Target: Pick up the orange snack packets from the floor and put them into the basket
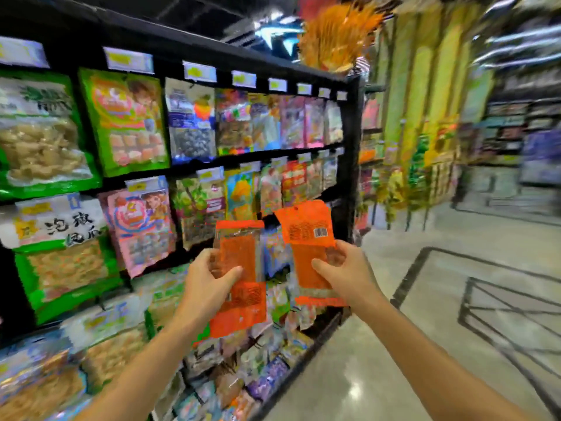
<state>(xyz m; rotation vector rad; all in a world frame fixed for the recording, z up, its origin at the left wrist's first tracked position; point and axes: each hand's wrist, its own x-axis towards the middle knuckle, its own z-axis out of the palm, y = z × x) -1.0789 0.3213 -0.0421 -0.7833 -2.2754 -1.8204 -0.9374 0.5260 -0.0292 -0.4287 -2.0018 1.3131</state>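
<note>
As our left hand point(206, 278) grips a flat orange plastic snack packet point(241, 302) and our right hand point(346, 275) pinches a second packet point(305, 226), we seem mid-carry; next, locate the unseen basket.

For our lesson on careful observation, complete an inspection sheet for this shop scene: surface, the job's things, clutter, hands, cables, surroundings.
Surface: glossy grey floor with dark inlaid lines; no packets seen lying on it.
Job's things: left packet and right packet, both orange and held up in front of the shelf; the right one shows a barcode. Basket not in view.
Clutter: nothing seen.
Hands: left hand grips the left packet; right hand pinches the right packet.
Cables: nothing seen.
Surroundings: black shelf full of hanging snack bags; farther aisles blurred.
</note>
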